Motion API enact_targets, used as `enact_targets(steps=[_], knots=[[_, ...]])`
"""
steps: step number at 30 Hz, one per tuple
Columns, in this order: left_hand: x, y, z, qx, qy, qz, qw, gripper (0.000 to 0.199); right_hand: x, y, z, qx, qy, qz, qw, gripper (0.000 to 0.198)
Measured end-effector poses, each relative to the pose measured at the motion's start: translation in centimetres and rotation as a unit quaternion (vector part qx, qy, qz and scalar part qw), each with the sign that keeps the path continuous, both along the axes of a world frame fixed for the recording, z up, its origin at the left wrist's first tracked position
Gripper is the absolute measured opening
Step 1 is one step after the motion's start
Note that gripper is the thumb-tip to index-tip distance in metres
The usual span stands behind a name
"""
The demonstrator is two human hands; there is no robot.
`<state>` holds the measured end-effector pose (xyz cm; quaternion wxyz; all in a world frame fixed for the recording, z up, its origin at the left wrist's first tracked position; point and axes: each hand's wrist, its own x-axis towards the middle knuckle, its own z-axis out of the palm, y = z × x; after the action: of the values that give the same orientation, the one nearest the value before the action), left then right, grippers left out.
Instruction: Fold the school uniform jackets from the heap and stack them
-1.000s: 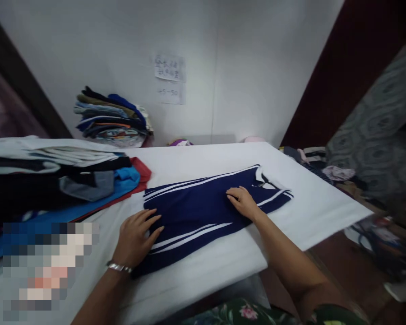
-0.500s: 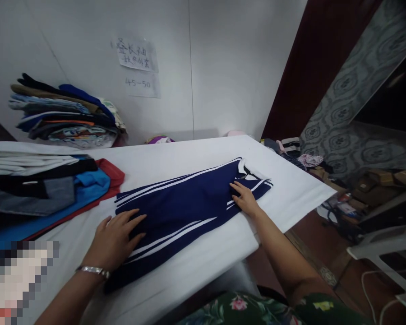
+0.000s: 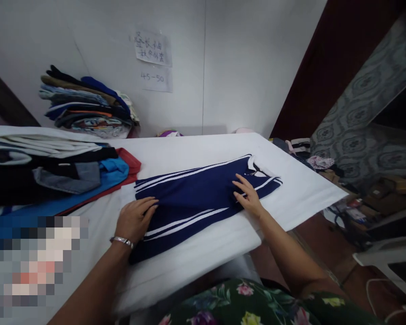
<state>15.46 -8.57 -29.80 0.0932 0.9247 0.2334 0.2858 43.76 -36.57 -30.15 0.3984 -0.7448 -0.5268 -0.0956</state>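
A navy blue garment (image 3: 189,187) with white double stripes lies folded lengthwise into a long strip. Its white collar (image 3: 252,162) points to the far right. My left hand (image 3: 135,219), with a silver bracelet at the wrist, rests on the garment's left end. Its fingers lie stretched out and close together on the cloth; part of the thumb is hard to make out. My right hand (image 3: 248,196) is over the garment near the collar, fingers spread and nothing gripped.
The garment lies on a white-covered table (image 3: 219,146). Piled clothes (image 3: 111,169) lie on the left, with a folded stack (image 3: 91,106) behind. Handwritten paper signs (image 3: 154,49) hang on the wall. A white plastic stool (image 3: 385,259) stands at the lower right.
My left hand's fingers have drawn closer together at the garment's left end, and that end's lower corner has moved up slightly. My right hand stays near the collar. The view has shifted left.
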Motion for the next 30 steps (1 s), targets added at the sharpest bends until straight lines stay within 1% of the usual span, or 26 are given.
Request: enact_targets(steps=[1, 3, 4, 6, 8, 11, 13, 16, 19, 21, 24, 26, 28, 30], knots=[[0.0, -0.1, 0.1, 0.005, -0.002, 0.001, 1.000, 0.040, -0.5, 0.1, 0.0, -0.012, -0.013, 0.021, 1.000, 0.047], [0.1, -0.2, 0.3, 0.010, -0.003, 0.010, 1.000, 0.041, -1.3, 0.4, -0.3, -0.069, -0.049, 0.048, 0.995, 0.058], [0.1, -0.4, 0.4, 0.009, -0.004, 0.017, 1.000, 0.042, -1.5, 0.5, -0.4, -0.097, -0.068, 0.044, 0.992, 0.058], [0.0, -0.7, 0.7, 0.004, -0.003, 0.032, 0.999, 0.041, -1.6, 0.6, -0.7, -0.128, -0.104, 0.017, 0.986, 0.048], [0.0, -1.0, 1.0, -0.003, 0.001, 0.050, 0.999, 0.041, -1.3, 0.6, -0.7, -0.119, -0.135, -0.003, 0.984, 0.036], [0.1, -1.3, 1.3, -0.008, 0.025, 0.073, 0.997, 0.041, -0.7, 0.5, -0.8, -0.080, -0.166, -0.018, 0.983, 0.037], [0.1, -1.3, 1.3, -0.006, 0.058, 0.071, 0.996, 0.039, -0.3, 0.4, -1.1, -0.086, -0.165, -0.016, 0.982, 0.039], [0.1, -1.0, 1.3, -0.006, 0.108, 0.032, 0.994, 0.035, -0.1, 0.2, -1.9, -0.134, -0.148, 0.020, 0.980, 0.038], [-0.1, -0.7, 1.2, -0.021, 0.117, 0.012, 0.993, 0.034, -0.4, 0.0, -2.5, -0.140, -0.135, 0.018, 0.981, 0.039], [-0.2, -0.5, 1.1, -0.033, 0.114, 0.009, 0.993, 0.035, -0.9, -0.1, -2.3, -0.144, -0.120, 0.002, 0.982, 0.042], [-0.6, -0.5, 1.1, -0.049, 0.106, 0.007, 0.993, 0.037, -1.4, -0.1, -1.1, -0.166, -0.074, -0.005, 0.983, 0.047], [-0.8, -0.6, 1.4, -0.071, 0.099, 0.005, 0.993, 0.038, -1.3, 0.3, 0.0, -0.150, -0.036, 0.005, 0.988, 0.047], [-1.1, -0.7, 2.0, -0.105, 0.083, 0.009, 0.991, 0.041, -0.5, 1.2, 1.0, -0.100, -0.004, 0.010, 0.995, 0.042], [-1.1, -0.5, 2.9, -0.131, 0.059, 0.032, 0.989, 0.046, 0.9, 2.7, 1.8, -0.058, 0.011, -0.008, 0.998, 0.035]])
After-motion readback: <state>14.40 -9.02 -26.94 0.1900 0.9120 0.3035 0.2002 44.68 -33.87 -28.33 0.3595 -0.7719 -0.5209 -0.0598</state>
